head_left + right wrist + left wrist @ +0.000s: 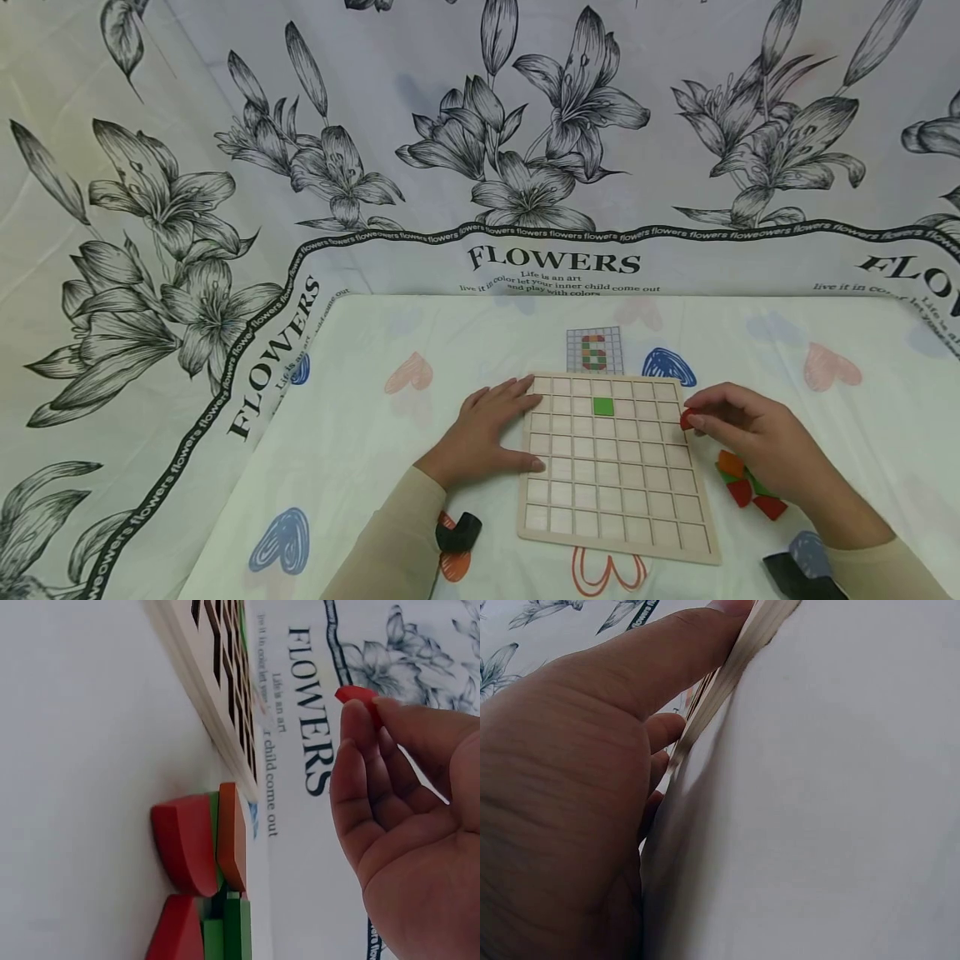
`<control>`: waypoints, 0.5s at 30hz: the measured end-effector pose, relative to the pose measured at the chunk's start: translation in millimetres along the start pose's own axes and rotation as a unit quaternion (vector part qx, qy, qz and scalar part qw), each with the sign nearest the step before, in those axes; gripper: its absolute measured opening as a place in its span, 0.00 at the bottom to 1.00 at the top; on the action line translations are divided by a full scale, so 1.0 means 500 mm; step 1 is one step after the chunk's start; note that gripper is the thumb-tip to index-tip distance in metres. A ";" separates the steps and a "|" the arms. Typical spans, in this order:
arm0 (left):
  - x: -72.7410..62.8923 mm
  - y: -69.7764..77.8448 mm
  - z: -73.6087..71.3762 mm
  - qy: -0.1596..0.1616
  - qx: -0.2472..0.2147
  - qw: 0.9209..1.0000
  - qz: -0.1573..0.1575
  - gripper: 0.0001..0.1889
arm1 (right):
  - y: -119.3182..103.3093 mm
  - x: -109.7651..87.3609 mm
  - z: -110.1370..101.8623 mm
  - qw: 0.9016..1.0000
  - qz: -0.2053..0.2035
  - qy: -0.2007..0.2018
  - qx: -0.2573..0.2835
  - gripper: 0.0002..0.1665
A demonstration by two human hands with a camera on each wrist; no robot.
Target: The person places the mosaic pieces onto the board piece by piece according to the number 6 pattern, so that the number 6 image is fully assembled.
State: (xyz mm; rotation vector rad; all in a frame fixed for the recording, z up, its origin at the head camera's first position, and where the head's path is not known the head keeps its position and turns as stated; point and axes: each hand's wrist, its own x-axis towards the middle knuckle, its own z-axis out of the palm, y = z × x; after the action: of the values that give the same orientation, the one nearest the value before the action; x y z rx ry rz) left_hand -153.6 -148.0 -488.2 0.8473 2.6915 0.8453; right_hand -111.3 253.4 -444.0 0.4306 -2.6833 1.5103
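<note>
A square wooden grid board [618,546] lies on the table, with one green square tile [603,407] in its upper part. My left hand [483,437] rests at the board's left edge, fingers spread and thumb on the rim; the left wrist view shows the thumb [667,652] against the board's side. Between thumb and fingertips my right hand [750,429] pinches a small red block [358,695], partly covered by the fingers, near the board's upper right edge. Below that hand sits a small pile of red, green and orange blocks [738,492].
Just behind the board lies a small pattern card [594,350] showing a coloured figure on a grid. The tablecloth [352,400] is white with printed hearts. A flower-printed cloth [435,192] stands behind and left. Black straps [459,533] show by both wrists.
</note>
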 end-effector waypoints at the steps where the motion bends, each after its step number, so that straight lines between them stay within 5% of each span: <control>1: 0.000 0.000 0.000 -0.001 0.000 1.000 -0.001 0.51 | -0.002 0.000 0.001 1.000 -0.003 0.000 -0.001 0.11; 15: 0.001 0.001 0.000 -0.002 0.004 1.000 -0.004 0.51 | -0.028 0.016 0.014 0.999 -0.028 -0.009 -0.020 0.11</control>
State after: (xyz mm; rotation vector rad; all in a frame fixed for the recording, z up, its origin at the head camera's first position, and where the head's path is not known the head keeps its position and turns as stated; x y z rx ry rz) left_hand -153.7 -147.2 -488.1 0.8398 2.6941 0.8303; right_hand -114.5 239.2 -434.8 0.5160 -2.6862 1.4436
